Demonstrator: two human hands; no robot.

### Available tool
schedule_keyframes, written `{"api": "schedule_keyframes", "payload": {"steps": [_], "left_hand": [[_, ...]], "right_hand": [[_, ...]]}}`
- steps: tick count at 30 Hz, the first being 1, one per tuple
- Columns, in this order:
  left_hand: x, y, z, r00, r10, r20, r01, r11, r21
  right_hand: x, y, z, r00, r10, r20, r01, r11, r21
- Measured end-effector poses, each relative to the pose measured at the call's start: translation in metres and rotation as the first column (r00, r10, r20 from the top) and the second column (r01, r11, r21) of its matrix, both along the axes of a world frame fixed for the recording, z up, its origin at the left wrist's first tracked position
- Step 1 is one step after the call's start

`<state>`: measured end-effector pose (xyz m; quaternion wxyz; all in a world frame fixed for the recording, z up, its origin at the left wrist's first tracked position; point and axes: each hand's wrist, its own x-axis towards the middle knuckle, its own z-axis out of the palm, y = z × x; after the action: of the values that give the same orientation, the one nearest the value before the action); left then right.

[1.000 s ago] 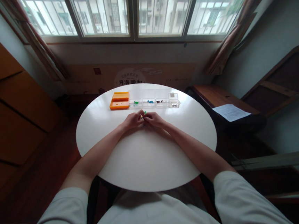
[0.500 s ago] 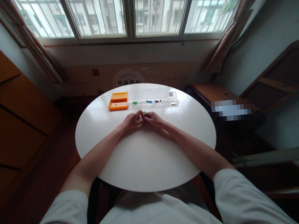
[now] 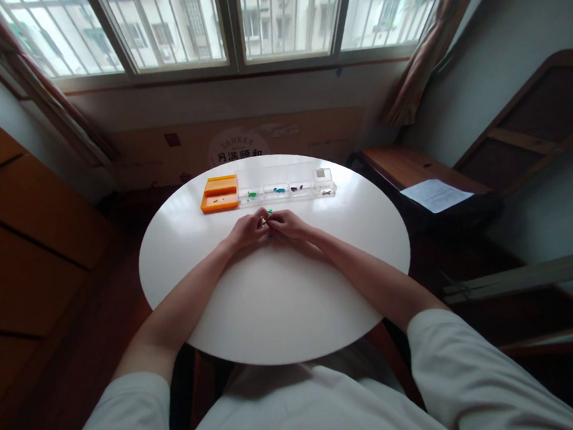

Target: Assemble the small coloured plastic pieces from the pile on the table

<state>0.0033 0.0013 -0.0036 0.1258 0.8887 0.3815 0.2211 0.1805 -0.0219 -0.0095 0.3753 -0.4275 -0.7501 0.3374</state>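
Daylight enters through a wide, barred window (image 3: 284, 14) facing pale buildings (image 3: 194, 22), with reddish-brown curtains (image 3: 50, 95) drawn to either side. Beneath it, a tan panel printed with Chinese characters (image 3: 135, 151) stands along the wall. An orange-brown cabinet (image 3: 18, 245) fills the left side above a dark reddish floor (image 3: 101, 338). On the right, a sheet of paper (image 3: 438, 195) lies on a low wooden table (image 3: 402, 164) near a pale wall (image 3: 539, 12). A glossy white oval table (image 3: 285, 309) occupies the middle.

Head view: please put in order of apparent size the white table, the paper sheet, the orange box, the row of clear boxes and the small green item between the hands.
1. White table
2. Row of clear boxes
3. Paper sheet and orange box: too alike to rank
4. Small green item, partly hidden; only its visible part is compared
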Motion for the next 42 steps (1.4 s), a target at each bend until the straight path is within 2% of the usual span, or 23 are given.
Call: {"api": "schedule_keyframes", "payload": {"steps": [11,25,42], "left_hand": [[0.0002,-0.0008,0.0002,1.0,0.004,0.006,-0.004,1.0,0.001],[-0.0004,0.0,-0.0012,1.0,-0.005,0.015,0.005,1.0,-0.001],[-0.0004,0.0,-0.0015,1.0,0.002,0.007,-0.002,1.0,0.001]], "right_hand": [[-0.0008,-0.002,0.0045,0.999,-0.018,0.048,0.016,0.999,0.046],[-0.0002,-0.0006,0.0006,1.0,-0.013,0.014,0.012,1.0,0.009],[0.0002,0.0001,0.0005,0.998,-0.021,0.057,0.018,0.998,0.053]]}}
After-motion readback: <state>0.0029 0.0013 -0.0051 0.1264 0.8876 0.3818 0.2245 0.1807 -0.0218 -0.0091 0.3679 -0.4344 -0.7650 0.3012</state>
